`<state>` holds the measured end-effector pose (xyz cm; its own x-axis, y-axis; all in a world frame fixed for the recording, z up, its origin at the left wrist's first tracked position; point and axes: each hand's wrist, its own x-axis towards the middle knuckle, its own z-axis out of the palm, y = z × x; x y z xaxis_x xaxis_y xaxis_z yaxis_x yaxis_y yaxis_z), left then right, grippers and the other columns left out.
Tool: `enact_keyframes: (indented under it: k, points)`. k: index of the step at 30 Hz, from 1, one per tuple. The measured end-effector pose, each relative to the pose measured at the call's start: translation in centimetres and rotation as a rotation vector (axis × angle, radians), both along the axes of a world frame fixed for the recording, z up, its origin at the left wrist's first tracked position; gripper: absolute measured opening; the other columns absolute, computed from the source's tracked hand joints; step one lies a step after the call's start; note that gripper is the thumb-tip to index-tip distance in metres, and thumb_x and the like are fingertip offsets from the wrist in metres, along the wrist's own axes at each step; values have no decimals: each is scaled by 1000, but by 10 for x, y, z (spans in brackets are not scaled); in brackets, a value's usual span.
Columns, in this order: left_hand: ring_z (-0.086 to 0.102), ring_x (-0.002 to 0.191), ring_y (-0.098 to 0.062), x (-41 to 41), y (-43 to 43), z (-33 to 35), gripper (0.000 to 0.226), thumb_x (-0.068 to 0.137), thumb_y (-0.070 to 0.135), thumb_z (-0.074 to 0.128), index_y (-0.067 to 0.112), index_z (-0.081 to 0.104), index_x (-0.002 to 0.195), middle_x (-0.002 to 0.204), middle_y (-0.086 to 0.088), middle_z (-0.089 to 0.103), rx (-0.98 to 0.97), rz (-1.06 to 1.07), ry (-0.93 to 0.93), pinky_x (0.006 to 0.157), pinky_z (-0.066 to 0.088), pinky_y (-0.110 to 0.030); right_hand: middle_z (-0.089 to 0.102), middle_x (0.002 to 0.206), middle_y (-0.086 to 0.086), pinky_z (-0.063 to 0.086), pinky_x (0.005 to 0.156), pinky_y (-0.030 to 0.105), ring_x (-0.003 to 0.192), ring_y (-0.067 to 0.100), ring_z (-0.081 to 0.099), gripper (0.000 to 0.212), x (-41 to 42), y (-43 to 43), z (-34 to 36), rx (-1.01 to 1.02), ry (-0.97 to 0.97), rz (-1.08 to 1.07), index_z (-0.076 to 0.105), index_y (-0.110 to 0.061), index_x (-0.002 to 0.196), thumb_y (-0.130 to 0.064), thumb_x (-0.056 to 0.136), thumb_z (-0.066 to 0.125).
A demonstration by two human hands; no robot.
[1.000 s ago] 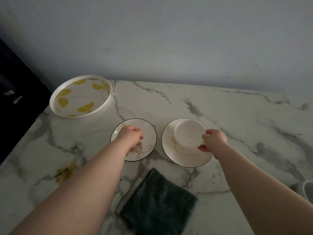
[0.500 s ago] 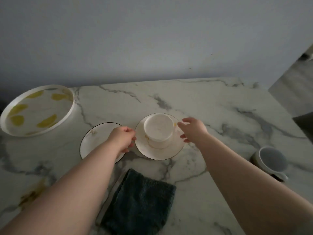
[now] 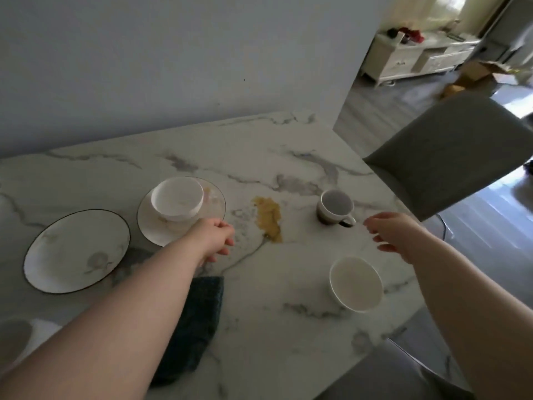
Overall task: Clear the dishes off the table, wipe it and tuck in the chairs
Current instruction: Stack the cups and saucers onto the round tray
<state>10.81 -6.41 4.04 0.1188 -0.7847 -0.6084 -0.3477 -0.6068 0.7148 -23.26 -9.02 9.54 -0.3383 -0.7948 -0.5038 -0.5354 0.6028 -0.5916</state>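
Note:
On the marble table (image 3: 259, 145) an empty black-rimmed plate (image 3: 76, 251) lies at the left. Beside it a second plate (image 3: 155, 229) carries a white bowl (image 3: 177, 202). A mug (image 3: 336, 206) stands right of a yellow spill (image 3: 269, 217). Another white bowl (image 3: 356, 282) sits near the front right. My left hand (image 3: 216, 236) hovers at the second plate's front edge, fingers loosely curled and holding nothing. My right hand (image 3: 395, 233) is spread, just right of the mug's handle and apart from it. A dark cloth (image 3: 199, 319) lies partly under my left forearm.
A grey chair back (image 3: 450, 151) stands at the table's right end. Another grey chair (image 3: 383, 373) shows at the lower right edge. A pale rounded object (image 3: 14, 339) sits at the lower left. The wall runs along the table's far side; a room opens beyond.
My view has swung right, bringing the mug, spill, second bowl and chair into sight. My left hand left the small plate; my right hand left the bowl's plate and moved toward the mug.

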Motion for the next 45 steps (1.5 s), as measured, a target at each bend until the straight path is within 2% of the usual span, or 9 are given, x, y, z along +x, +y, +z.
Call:
enact_keyframes:
  k: [7, 14, 17, 21, 24, 29, 35, 39, 45]
  points:
    - [56, 59, -12, -57, 30, -2, 6, 96, 23, 49, 23, 54, 92, 79, 3, 63, 47, -181, 1, 50, 35, -19, 59, 101, 14, 47, 73, 37, 84, 30, 55, 29, -19, 66, -55, 311, 114, -19, 57, -12, 112, -20, 86, 64]
    - [57, 61, -12, -48, 45, 1, 6, 95, 24, 49, 23, 55, 94, 86, 2, 65, 34, -170, -4, 50, 36, -19, 60, 101, 22, 58, 69, 53, 85, 45, 66, 31, -5, 73, -73, 143, 56, -100, 61, -8, 114, 2, 89, 47]
    - [56, 64, -13, -32, 50, 4, 7, 97, 25, 50, 23, 57, 98, 93, -2, 64, 52, -148, 37, 55, 38, -22, 62, 84, 15, 59, 72, 50, 80, 41, 68, 23, 29, 59, -51, 93, -29, -7, 62, -12, 101, 1, 89, 48]
    - [62, 73, -20, -14, 52, 20, 19, 97, 41, 51, 29, 54, 110, 107, -6, 61, 26, -40, 260, 59, 48, -28, 64, 89, 14, 59, 54, 34, 72, 33, 66, 27, 99, 30, -23, -14, -251, 148, 64, -11, 104, 4, 87, 48]
    - [66, 74, -28, 7, 42, 35, 22, 96, 46, 49, 30, 54, 110, 102, -9, 62, -116, 199, 343, 65, 54, -35, 64, 91, 19, 60, 55, 40, 67, 33, 67, 21, 161, 3, -9, -98, -264, 277, 60, -12, 99, 1, 85, 50]
    - [66, 68, -27, 62, 19, 43, 14, 100, 23, 46, 22, 52, 113, 102, -10, 58, -237, 413, 190, 70, 57, -40, 61, 72, 8, 60, 67, 47, 67, 33, 70, 11, 246, -38, -3, -150, -215, 443, 58, -8, 91, -4, 85, 50]
    - [67, 76, -29, 112, -21, 27, 34, 97, 24, 41, 16, 56, 126, 113, -9, 62, -245, 521, -126, 68, 57, -38, 61, 76, 10, 60, 62, 49, 64, 35, 70, 18, 287, -86, -19, -179, -211, 407, 59, -5, 92, -2, 81, 45]
    - [64, 87, -33, 118, -37, 5, 28, 93, 20, 35, 13, 60, 104, 107, -11, 64, -124, 461, -226, 79, 58, -43, 66, 78, 11, 60, 68, 48, 63, 34, 72, 19, 294, -107, -32, -134, -218, 417, 60, -3, 94, -4, 82, 46]
    - [54, 97, -29, 115, -55, -16, 35, 98, 34, 29, 16, 59, 105, 111, -10, 64, -202, 506, -294, 80, 41, -33, 71, 75, 14, 60, 69, 45, 63, 31, 72, 22, 316, -122, -54, -96, -146, 528, 63, -4, 89, -2, 78, 44]
